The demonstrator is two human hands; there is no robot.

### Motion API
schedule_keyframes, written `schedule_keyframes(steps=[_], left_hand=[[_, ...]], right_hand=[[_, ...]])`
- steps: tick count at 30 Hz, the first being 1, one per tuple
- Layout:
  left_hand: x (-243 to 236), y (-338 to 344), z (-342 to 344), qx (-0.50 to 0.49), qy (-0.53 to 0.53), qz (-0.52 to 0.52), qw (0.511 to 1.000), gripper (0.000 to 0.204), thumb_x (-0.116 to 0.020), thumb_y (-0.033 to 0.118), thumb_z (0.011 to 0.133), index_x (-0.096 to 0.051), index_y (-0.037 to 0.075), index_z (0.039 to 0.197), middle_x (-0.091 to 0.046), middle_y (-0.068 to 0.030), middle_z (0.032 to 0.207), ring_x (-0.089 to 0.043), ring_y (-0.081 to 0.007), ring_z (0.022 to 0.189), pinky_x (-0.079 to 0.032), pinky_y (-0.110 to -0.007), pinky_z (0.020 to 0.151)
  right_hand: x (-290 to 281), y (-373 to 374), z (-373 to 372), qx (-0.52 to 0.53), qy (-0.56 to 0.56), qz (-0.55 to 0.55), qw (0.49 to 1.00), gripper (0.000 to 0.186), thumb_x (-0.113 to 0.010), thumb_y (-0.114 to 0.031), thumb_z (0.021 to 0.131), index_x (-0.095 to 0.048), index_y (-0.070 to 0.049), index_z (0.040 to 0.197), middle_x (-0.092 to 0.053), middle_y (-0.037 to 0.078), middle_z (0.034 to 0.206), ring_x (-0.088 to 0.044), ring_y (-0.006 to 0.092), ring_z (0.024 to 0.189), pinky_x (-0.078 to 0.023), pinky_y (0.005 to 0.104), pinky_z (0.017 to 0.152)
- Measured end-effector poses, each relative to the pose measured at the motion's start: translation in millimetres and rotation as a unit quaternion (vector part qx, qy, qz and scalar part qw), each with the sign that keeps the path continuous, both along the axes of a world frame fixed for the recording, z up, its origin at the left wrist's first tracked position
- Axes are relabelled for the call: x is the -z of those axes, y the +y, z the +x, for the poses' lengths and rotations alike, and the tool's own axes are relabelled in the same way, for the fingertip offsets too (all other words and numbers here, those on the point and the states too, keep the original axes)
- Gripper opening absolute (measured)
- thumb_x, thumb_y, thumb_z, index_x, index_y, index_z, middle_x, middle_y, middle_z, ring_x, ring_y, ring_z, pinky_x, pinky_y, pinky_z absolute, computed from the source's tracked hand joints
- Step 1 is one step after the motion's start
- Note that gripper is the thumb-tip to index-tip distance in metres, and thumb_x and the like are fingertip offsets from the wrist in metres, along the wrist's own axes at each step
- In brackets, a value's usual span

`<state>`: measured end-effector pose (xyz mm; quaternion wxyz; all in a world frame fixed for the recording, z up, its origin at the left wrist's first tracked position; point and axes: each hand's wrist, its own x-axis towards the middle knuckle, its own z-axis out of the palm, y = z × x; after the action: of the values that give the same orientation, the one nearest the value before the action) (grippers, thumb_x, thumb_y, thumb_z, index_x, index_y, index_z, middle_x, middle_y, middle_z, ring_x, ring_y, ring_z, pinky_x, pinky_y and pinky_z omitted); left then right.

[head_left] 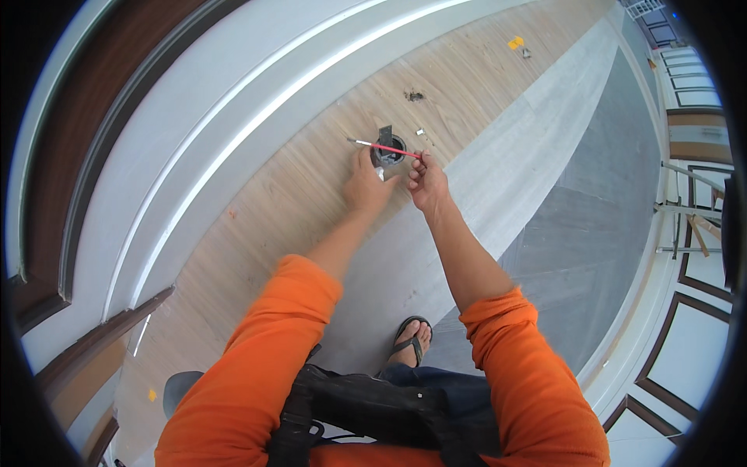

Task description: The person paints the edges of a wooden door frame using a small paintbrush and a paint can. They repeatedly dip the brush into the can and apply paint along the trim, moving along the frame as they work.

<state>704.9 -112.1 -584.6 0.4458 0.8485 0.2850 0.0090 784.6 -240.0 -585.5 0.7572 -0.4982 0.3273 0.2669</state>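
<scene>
My right hand point(425, 177) is closed on the handle of a thin red paintbrush point(401, 150), whose bristle end points left. The brush lies across a round, dark container point(397, 157) on the wood-look floor point(303, 163); a flat dark piece point(385, 131) sticks up from it. My left hand point(366, 187) is open at the container's lower left, thumb apart and fingertips at its side, with a small whitish object point(379, 173) between; whether it touches that is unclear.
A white stepped wall base point(194, 132) curves along the left. Pale grey point(529, 140) and darker grey point(576, 265) flooring extends rightward. Small debris point(414, 96) and yellow scraps point(515, 43) lie beyond the container. A metal frame point(673, 208) stands far right. My sandalled foot point(408, 338) is below.
</scene>
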Motion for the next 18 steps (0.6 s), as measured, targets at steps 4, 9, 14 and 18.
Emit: schedule_keyframes(steps=[4, 9, 14, 18], left_hand=[[-4, -3, 15, -0.054, -0.027, -0.018, 0.998, 0.092, -0.093, 0.030, 0.074, -0.043, 0.018, 0.150, -0.055, -0.0092, 0.149, -0.063, -0.0347, 0.127, -0.056, -0.049, 0.096], [-10, 1, 28, -0.035, -0.006, -0.039, 0.999, 0.080, -0.092, 0.032, 0.075, -0.054, 0.018, 0.144, -0.069, -0.0109, 0.133, -0.067, -0.0360, 0.121, -0.055, -0.048, 0.096], [-15, 37, 4, 0.025, -0.065, -0.088, 0.994, 0.079, -0.091, 0.035, 0.076, -0.055, 0.015, 0.143, -0.072, -0.0130, 0.129, -0.067, -0.0364, 0.121, -0.054, -0.048, 0.099], [-58, 90, -61, 0.023, -0.084, -0.032, 0.996, 0.086, -0.090, 0.038, 0.075, -0.051, 0.013, 0.148, -0.069, -0.0163, 0.133, -0.067, -0.0376, 0.123, -0.053, -0.046, 0.102]], right_hand=[[-15, 6, -1, 0.038, 0.010, 0.070, 0.997, 0.025, -0.048, -0.035, 0.113, -0.059, -0.012, 0.109, -0.061, 0.000, 0.080, -0.052, 0.0159, 0.067, -0.039, 0.0282, 0.053], [-73, -7, 31, 0.031, -0.070, 0.130, 0.988, 0.025, -0.045, -0.032, 0.114, -0.058, -0.011, 0.107, -0.062, 0.004, 0.082, -0.055, 0.0169, 0.070, -0.043, 0.0293, 0.056], [-149, 1, 73, -0.138, -0.223, 0.213, 0.941, 0.024, -0.051, -0.031, 0.112, -0.059, -0.008, 0.111, -0.064, 0.004, 0.090, -0.058, 0.0157, 0.075, -0.047, 0.0274, 0.061], [-277, 60, 36, -0.254, -0.350, 0.083, 0.898, 0.032, -0.059, -0.030, 0.109, -0.060, -0.003, 0.126, -0.068, 0.006, 0.098, -0.063, 0.0139, 0.083, -0.051, 0.0279, 0.068]])
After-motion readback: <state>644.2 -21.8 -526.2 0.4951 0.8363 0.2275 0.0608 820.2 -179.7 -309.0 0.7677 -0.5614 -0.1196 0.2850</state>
